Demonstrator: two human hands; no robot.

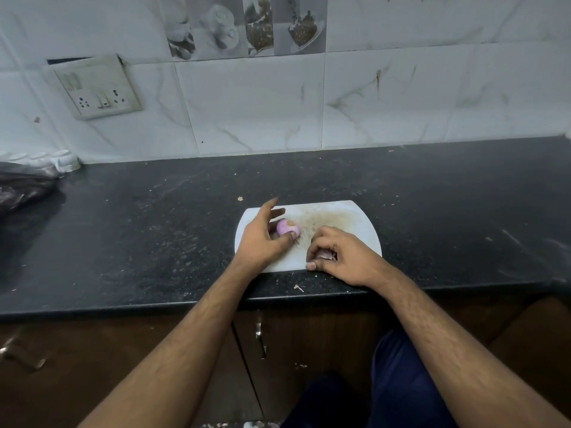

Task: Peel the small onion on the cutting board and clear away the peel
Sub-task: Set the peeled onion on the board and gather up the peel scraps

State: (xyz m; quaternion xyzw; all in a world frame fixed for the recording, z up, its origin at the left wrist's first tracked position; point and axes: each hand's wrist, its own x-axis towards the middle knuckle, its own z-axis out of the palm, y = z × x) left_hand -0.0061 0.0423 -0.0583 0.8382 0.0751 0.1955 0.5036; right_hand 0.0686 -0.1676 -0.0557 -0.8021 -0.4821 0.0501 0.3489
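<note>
the left hand cups the peeled pink onion, thumb against its near side, forefinger lifted free. the right hand curls around a wad of peel. both rest on the white cutting board, on the dark counter.

Both forearms are bare from the near edge of the view up to the wrists, with no sleeve, watch, bracelet or ring visible on either. Fine dark hair runs along the right forearm, and sparser hair shows on the left forearm. The left hand and right hand are ungloved, with short, plain fingernails; one nail on the right hand shows clearly at the near side. Near and to the right, a leg wears dark navy-blue trousers of plain, unpatterned cloth.
</note>
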